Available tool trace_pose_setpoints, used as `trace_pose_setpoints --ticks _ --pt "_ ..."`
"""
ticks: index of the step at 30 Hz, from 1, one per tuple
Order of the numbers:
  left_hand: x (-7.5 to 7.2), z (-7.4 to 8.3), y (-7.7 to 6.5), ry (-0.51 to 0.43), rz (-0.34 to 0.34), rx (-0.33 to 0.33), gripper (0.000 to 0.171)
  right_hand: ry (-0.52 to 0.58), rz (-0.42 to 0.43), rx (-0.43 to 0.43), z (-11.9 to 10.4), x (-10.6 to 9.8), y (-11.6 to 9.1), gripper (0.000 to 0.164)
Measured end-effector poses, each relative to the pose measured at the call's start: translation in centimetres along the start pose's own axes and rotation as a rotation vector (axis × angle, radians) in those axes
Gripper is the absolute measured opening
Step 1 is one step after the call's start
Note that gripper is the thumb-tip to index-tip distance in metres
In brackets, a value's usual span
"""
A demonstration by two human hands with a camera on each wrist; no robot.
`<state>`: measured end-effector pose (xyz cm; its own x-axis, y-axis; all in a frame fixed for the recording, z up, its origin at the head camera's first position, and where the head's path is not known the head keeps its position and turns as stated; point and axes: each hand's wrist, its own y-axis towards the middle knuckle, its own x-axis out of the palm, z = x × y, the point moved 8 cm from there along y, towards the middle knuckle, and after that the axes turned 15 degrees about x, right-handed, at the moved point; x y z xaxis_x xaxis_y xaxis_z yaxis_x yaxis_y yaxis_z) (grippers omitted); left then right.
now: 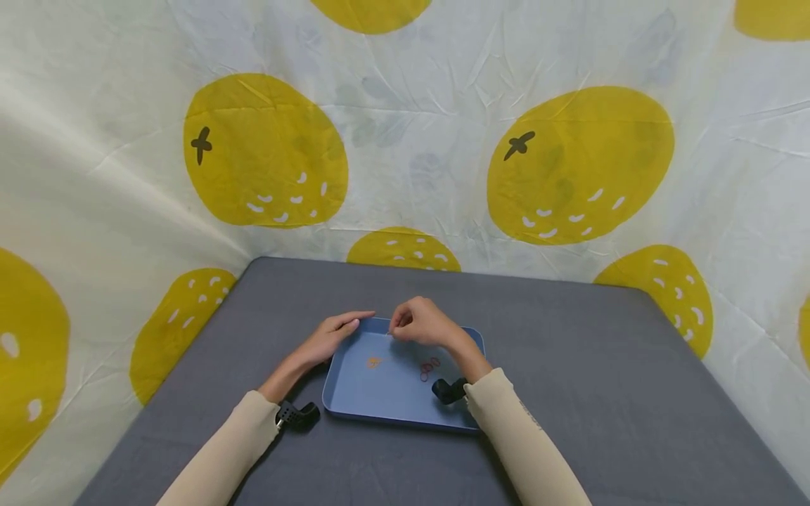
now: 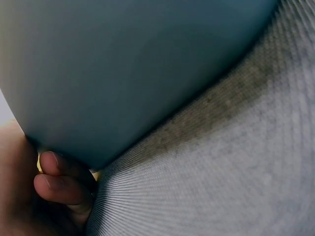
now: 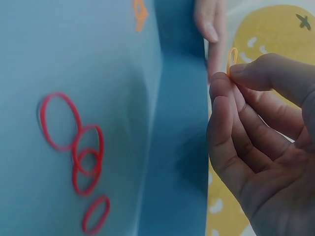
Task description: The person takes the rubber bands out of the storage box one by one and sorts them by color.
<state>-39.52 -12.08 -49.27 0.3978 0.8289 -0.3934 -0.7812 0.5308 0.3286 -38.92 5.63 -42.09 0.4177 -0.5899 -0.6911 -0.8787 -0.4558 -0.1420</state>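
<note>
A blue tray (image 1: 380, 404) lies on the grey cloth, its side wall filling much of the left wrist view. My left hand (image 1: 329, 341) holds the tray's far left corner, thumb along the rim and some fingertips (image 2: 56, 189) curled beside the outer wall. Over the far rim, my right hand (image 1: 422, 322) pinches a small yellow-orange rubber band (image 3: 232, 59) between thumb and forefinger; its loop sticks up past the fingertips. Orange rubber bands (image 1: 373, 362) lie bunched in the tray's left part. Several red rubber bands (image 3: 81, 125) lie farther right, some overlapping.
The grey cloth-covered table (image 1: 601, 393) extends around the tray. A white curtain with yellow fruit prints (image 1: 411, 140) hangs behind and at the sides. Dark wrist cameras (image 1: 299, 416) sit on both wrists, the right one above the tray.
</note>
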Motion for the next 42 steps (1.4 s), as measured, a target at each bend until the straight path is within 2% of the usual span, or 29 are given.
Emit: trace_pose_setpoints --ticks 4,11,22,33,42 --pt "-0.1 0.1 0.0 0.000 0.006 0.007 0.041 0.021 0.009 -0.005 0.5 -1.0 -0.7 0.009" --pt "0.0 0.1 0.0 0.016 -0.005 0.013 0.042 0.019 0.076 0.011 2.0 -3.5 -1.9 0.009" --pt "0.3 0.2 -0.1 0.019 -0.009 0.014 0.042 0.035 0.168 0.073 4.9 -7.8 -5.3 0.007" --pt "0.6 0.1 -0.1 0.013 -0.015 0.026 0.042 0.056 0.217 0.134 9.8 -11.2 -8.3 0.010" --pt "0.1 0.0 -0.2 0.022 -0.010 0.012 0.042 0.050 0.261 0.194 13.5 -12.2 -10.0 0.013"
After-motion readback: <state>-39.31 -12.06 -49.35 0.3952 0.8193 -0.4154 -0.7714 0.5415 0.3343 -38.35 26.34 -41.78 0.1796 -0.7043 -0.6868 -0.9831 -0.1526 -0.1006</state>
